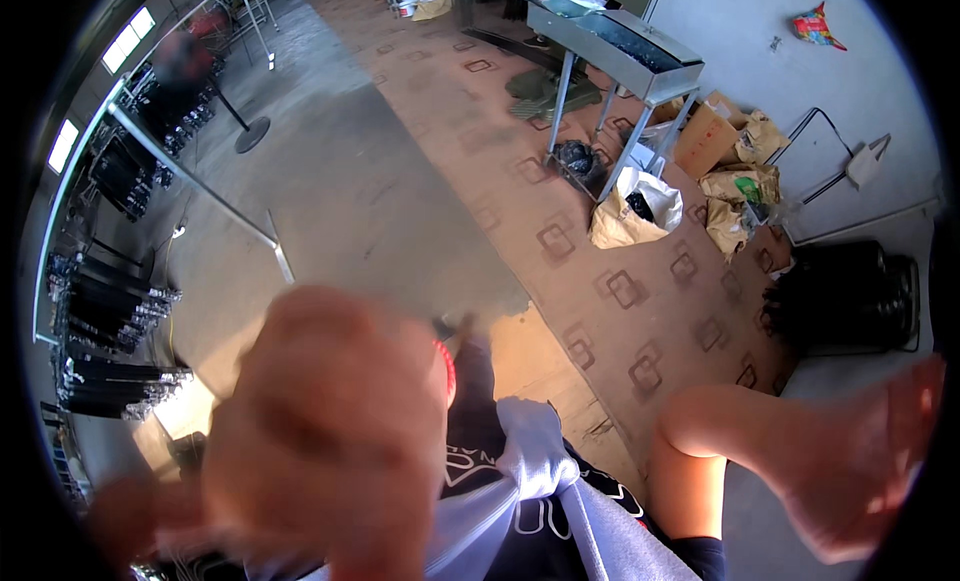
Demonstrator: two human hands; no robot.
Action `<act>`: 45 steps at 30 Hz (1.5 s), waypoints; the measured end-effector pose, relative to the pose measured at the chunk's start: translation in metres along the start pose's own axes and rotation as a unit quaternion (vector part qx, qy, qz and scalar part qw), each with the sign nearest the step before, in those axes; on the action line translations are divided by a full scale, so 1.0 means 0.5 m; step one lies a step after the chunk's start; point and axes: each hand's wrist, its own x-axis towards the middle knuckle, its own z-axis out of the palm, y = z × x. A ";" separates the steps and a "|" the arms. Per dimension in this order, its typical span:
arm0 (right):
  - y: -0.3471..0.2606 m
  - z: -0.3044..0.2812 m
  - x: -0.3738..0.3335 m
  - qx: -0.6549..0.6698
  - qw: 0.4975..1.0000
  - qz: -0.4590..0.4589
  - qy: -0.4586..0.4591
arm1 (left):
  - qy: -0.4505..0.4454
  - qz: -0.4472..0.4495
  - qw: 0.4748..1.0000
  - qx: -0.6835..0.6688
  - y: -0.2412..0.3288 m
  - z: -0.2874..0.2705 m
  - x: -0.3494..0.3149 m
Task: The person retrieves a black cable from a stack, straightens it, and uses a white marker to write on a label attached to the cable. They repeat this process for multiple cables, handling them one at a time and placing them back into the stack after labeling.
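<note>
Looming lower left: it's the left hand (325, 431), big and badly blurred right up at the lens; how far its fingers are spread, or whether they have hold of anything, I can't tell.
Red band: a bright bracelet (446, 369), peeking out at that hand's right edge.
Right hand: over in the lower right corner we find it (850, 471), the arm bent, fingers blurring into the dark rim; their grip can't be made out either.
Knotted cloth: pale blue (538, 456), bottom centre, tied over a dark top with white print (475, 461), and lying between the two hands.
Carpet: reddish brown with linked squares (650, 331), sweeping up the middle right beside grey floor (400, 181).
Black stack: dark pieces bunched (845, 299) at the right edge.
Rails: hung with dark bundles (125, 301), all down the left side.
Bags and box: a pale sack (610, 226) and a cardboard box (703, 141), upper right.
Metal trough: up on legs (665, 81), top right of centre!
</note>
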 end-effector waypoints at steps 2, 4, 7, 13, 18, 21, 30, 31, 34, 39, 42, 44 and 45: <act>0.099 -0.027 -0.010 -0.075 0.996 0.039 0.027 | 0.022 -0.076 0.997 0.006 -0.120 -0.012 -0.002; 0.221 -0.049 -0.039 -0.153 0.980 0.124 0.027 | 0.015 -0.152 0.988 -0.035 -0.293 -0.052 -0.054; 0.458 -0.108 -0.126 -0.209 0.937 0.269 -0.083 | 0.104 -0.578 0.783 -0.205 -0.531 -0.115 -0.176; 0.892 -0.237 -0.343 -0.126 0.750 0.600 -0.248 | 0.349 -0.760 0.417 -0.355 -0.921 -0.270 -0.423; 1.101 -0.325 -0.447 -0.085 0.669 0.697 -0.242 | 0.329 -0.760 0.475 -0.297 -1.121 -0.243 -0.314; 1.240 -0.347 -0.479 -0.070 0.642 0.725 -0.240 | 0.296 -0.748 0.493 -0.331 -1.270 -0.215 -0.257; 1.796 -0.444 -0.551 -0.086 0.579 0.678 -0.444 | 0.299 -0.752 0.492 -0.322 -1.651 -0.116 -0.172; 1.849 -0.447 -0.552 -0.091 0.567 0.675 -0.463 | 0.304 -0.755 0.491 -0.311 -1.679 -0.102 -0.154; 1.981 -0.427 -0.530 -0.063 0.532 0.701 -0.472 | 0.307 -0.760 0.509 -0.265 -1.767 -0.073 -0.101; 2.111 -0.448 -0.571 -0.021 0.527 0.717 -0.456 | 0.301 -0.769 0.528 -0.201 -1.916 -0.024 -0.032; 2.157 -0.461 -0.585 -0.001 0.504 0.738 -0.449 | 0.286 -0.770 0.535 -0.198 -1.976 -0.022 -0.024; 2.186 -0.471 -0.596 -0.007 0.516 0.736 -0.438 | 0.276 -0.772 0.539 -0.192 -2.007 -0.025 -0.016; 2.200 -0.471 -0.604 -0.011 0.521 0.736 -0.432 | 0.272 -0.773 0.544 -0.183 -2.019 -0.026 -0.012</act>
